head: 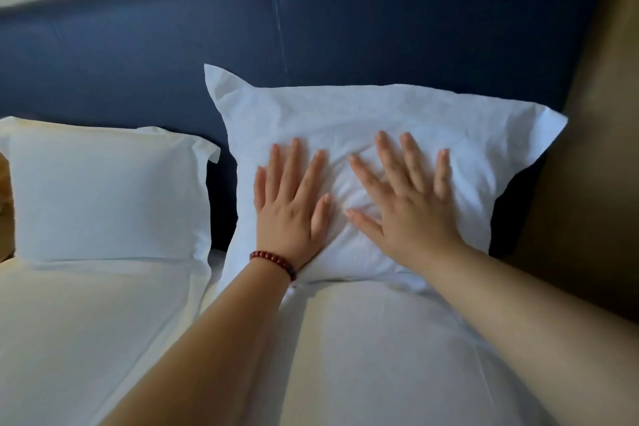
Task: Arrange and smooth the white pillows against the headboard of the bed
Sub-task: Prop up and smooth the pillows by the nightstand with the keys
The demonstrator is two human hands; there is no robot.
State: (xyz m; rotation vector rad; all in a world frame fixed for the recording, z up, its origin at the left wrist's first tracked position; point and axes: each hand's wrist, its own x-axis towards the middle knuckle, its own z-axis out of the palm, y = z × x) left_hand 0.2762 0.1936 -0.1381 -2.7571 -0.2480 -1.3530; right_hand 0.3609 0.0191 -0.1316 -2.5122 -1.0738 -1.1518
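Soft light is cast from upper left; the right hand (411, 207) is blurred; frame edges are bowed.

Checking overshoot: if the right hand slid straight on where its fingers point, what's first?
The right hand presses the right pillow; past its top edge, likely the blue headboard, depth unclear.

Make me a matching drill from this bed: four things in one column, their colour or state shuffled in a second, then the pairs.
1 headboard
2 bracelet
3 right-side pillow
4 left-side pillow

A dark red beads
B pressed by left hand and right hand
C navy blue
D touched by no hand

Pairs: 1-C, 2-A, 3-B, 4-D
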